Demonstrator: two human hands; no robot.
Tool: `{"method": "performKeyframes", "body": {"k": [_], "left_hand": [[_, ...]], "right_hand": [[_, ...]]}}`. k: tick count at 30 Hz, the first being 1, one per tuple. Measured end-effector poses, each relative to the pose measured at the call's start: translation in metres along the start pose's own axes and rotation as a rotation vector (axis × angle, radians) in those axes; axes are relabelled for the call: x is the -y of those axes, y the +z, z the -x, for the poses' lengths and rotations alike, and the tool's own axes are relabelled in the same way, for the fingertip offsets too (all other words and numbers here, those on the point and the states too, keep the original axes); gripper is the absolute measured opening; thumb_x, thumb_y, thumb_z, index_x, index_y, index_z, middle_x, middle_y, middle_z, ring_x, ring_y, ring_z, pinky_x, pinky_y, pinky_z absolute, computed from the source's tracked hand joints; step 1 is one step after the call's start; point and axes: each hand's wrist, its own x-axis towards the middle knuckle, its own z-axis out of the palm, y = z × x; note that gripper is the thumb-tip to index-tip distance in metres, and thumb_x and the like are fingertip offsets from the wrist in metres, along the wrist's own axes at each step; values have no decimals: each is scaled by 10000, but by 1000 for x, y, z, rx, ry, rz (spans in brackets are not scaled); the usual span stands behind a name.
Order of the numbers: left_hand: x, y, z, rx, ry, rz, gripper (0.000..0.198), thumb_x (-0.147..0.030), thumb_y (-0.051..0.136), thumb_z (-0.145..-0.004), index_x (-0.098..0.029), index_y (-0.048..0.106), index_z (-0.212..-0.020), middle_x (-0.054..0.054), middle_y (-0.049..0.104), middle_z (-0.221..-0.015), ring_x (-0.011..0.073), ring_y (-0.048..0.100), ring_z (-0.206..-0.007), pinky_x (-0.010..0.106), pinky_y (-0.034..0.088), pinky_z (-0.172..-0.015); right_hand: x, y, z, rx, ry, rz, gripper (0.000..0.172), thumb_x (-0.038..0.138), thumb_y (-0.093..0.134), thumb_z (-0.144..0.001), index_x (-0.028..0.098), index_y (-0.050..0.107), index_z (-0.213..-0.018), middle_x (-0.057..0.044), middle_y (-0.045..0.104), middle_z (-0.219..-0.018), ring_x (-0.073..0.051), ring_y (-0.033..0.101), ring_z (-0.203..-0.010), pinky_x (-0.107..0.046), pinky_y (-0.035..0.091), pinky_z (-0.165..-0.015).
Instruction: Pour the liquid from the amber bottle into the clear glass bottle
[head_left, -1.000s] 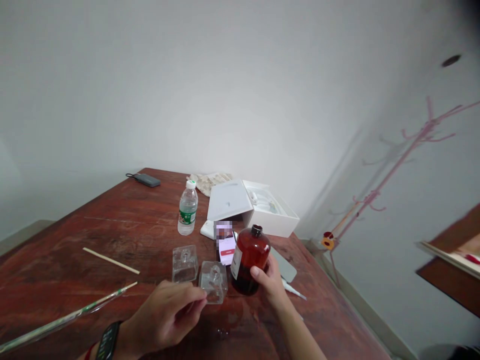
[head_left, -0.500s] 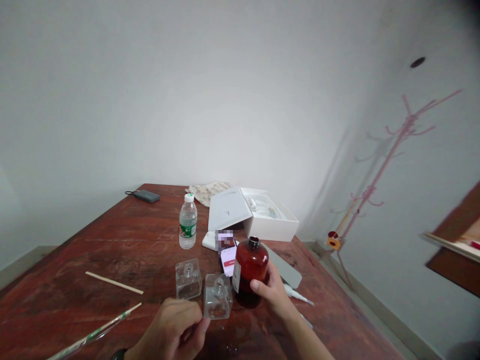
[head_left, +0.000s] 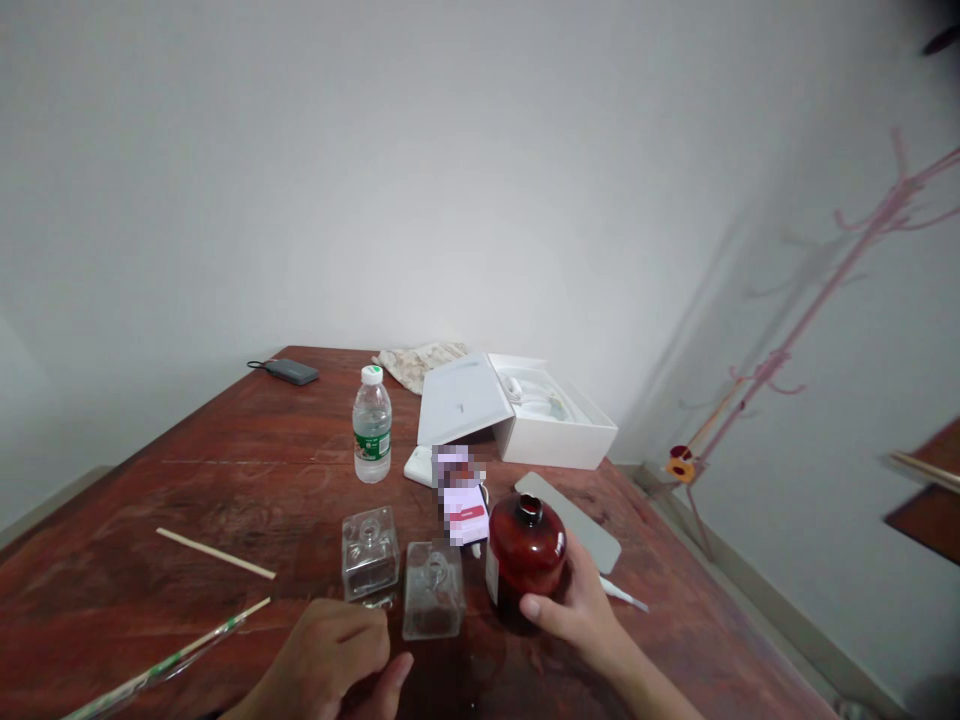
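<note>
Amber bottle (head_left: pixel 527 562) stands nearly upright, its long axis running from the table toward the far side of the scene and leaning slightly to the right, with its dark neck at the top and a white label on its left flank. The right hand (head_left: pixel 576 612) cups it from the near right, its fingers (head_left: pixel 544 607) curled around the lower body and the thumb side hidden behind it. Dark liquid shows through the bottle's wall.

Left of it, almost touching, stands a square clear glass bottle (head_left: pixel 433 590), with a second square glass bottle (head_left: pixel 370 552) just beyond and to its left. The left hand (head_left: pixel 322 655) sits at the near edge, just beside the nearer glass bottle, its fingers curled inward and its thumb pointing right; whether it pinches anything, I cannot tell.

Both lie on a reddish-brown wooden table (head_left: pixel 225 440). A wooden stick (head_left: pixel 216 553) and a long glass rod (head_left: pixel 165 665) with green markings lie to the left. Farther back are a water bottle (head_left: pixel 372 424), an open white box (head_left: pixel 555 415), and a phone (head_left: pixel 463 515), partly blurred out. To the right lies a grey slab (head_left: pixel 570 520).
</note>
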Motion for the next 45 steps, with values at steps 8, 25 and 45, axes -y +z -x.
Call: {"method": "performKeyframes", "body": {"k": [8,25,45], "left_hand": [[-5,-9,-4,17,-34,-60,405,-86,410,-1050,-228,410,-671,-52,514,-540,115,514,-431,272,393,-467],[13,-3,-2,250,-203,184,105,-158,565,-1018,-210,649,-1052,48,710,-1042,162,696,-817,233,532,-711],[9,17,18,359,-404,152,842,-222,685,-984,-271,197,-1669,182,363,-1749,354,537,-1516,498,567,-1162]], "right_hand": [[1,11,8,46,32,4,893,497,965,-717,254,599,-1495,-169,695,-1493,-411,667,-1376,-578,523,-1180],[18,20,-1,-217,11,214,891,455,1004,-638,226,632,-1415,-153,745,-1379,-398,702,-1295,-597,502,-1188],[22,22,4,-181,49,318,860,459,1002,-654,258,630,-1403,-136,705,-1442,-388,667,-1343,-590,492,-1203]]}}
